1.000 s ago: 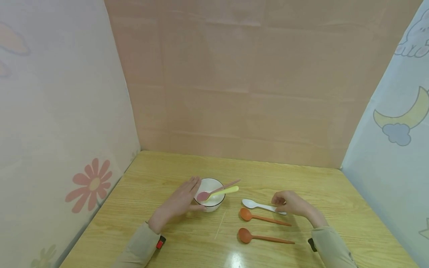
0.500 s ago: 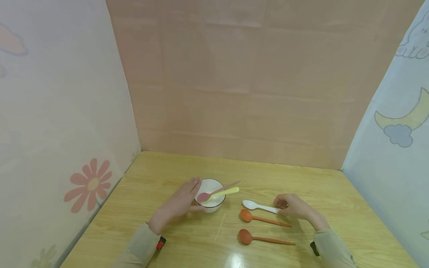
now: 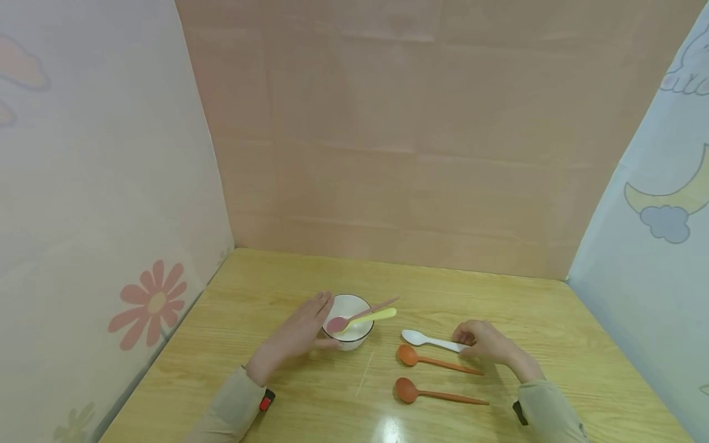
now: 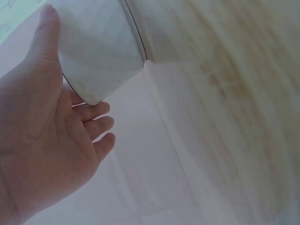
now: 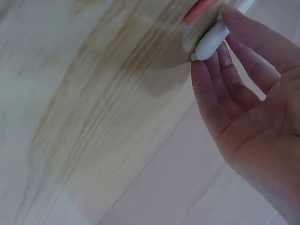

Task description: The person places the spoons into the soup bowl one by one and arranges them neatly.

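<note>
The left hand [image 3: 293,331], relaxed, rests against the bowl [image 3: 349,304] on the desk [image 3: 310,394]; a bump could dislodge its pink spoon [image 3: 336,325] and yellow spoon [image 3: 383,314]. The right hand [image 3: 486,341] pinches the white spoon [image 3: 414,336] off-centre, so it could swivel.

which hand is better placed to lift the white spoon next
Likely the right hand: it already pinches the white spoon near the handle's end, while the left hand is across at the bowl.
</note>
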Demonstrator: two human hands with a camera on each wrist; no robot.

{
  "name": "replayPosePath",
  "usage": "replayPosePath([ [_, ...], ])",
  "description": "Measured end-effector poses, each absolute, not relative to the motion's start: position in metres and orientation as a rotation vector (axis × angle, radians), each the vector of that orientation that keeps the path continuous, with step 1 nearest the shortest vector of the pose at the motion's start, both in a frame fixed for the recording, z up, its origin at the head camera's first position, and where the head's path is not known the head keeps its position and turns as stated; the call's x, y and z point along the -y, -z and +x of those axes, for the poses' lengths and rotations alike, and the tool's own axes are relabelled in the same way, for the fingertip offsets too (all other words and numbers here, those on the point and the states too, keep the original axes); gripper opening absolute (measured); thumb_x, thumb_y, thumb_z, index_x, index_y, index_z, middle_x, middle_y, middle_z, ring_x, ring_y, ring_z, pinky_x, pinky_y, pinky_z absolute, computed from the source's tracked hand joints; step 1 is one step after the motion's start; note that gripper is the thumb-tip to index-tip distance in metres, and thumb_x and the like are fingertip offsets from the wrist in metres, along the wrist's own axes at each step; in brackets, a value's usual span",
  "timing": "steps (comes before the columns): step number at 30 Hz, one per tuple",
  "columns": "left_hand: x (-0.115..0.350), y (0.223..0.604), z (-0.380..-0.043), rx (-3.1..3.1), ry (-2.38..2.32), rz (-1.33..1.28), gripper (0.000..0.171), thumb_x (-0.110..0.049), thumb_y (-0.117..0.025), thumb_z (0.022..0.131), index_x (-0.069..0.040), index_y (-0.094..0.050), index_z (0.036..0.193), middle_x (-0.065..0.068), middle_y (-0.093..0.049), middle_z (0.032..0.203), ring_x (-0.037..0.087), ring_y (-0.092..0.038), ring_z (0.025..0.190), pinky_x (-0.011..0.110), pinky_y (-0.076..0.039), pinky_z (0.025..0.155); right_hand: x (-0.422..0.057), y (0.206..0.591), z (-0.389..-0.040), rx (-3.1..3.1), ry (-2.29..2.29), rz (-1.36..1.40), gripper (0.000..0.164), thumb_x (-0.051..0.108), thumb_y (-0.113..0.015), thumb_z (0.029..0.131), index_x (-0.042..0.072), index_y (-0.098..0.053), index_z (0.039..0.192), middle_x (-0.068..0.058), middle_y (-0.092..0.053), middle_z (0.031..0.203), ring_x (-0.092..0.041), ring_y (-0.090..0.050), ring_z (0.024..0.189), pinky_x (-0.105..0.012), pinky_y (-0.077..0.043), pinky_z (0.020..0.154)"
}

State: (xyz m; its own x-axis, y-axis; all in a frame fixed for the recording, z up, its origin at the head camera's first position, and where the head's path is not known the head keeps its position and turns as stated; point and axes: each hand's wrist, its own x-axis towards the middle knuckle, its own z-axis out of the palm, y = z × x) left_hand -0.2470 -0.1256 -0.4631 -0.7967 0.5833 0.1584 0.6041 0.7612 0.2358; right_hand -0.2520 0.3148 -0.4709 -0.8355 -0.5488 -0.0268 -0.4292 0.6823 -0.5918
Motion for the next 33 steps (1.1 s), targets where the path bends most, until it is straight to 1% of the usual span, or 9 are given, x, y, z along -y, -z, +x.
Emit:
replayPosePath([
  [6,0.1256,0.4638,-0.2468,2.886,0.441,-0.962,0.099,-0.057,-0.065,0.088,0.006,-0.026,0.153,0.024,-0.028,0.161,0.041,-0.024,0.151,0.053,-0.028,0.123,-0.3131,0.4715,-0.2515,-2.699,0.882,-0.789,0.019,0.002,-0.076,0.080,0.003,-0.068,0.097,-0.005,-0.068,0.090,-0.005,-0.059,0.077,-0.020,-0.052,0.066],
  [17,0.1248,0.4622,-0.2456,2.880,0.431,-0.959,0.099,-0.056,-0.067,0.087,0.007,-0.029,0.152,0.025,-0.030,0.160,0.042,-0.027,0.150,0.054,-0.029,0.121,-0.3114,0.4707,-0.2499,-2.695,0.869,-0.830,0.015,0.000,-0.075,0.082,0.004,-0.068,0.095,-0.004,-0.068,0.086,-0.007,-0.060,0.075,-0.022,-0.053,0.064],
  [26,0.1251,0.4635,-0.2461,2.880,0.456,-0.964,0.097,-0.054,-0.067,0.088,0.008,-0.029,0.152,0.026,-0.030,0.159,0.042,-0.026,0.150,0.055,-0.029,0.121,-0.3107,0.4704,-0.2492,-2.712,0.849,-0.839,0.016,0.002,-0.076,0.081,0.005,-0.068,0.094,-0.003,-0.068,0.086,-0.008,-0.060,0.075,-0.022,-0.052,0.064],
  [33,0.1244,0.4616,-0.2458,2.889,0.462,-0.962,0.097,-0.053,-0.067,0.088,0.008,-0.029,0.152,0.026,-0.029,0.160,0.043,-0.026,0.150,0.055,-0.029,0.121,-0.3087,0.4648,-0.2476,-2.733,0.828,-0.824,0.017,0.001,-0.075,0.080,0.004,-0.067,0.095,-0.002,-0.067,0.086,-0.005,-0.058,0.075,-0.020,-0.051,0.064],
])
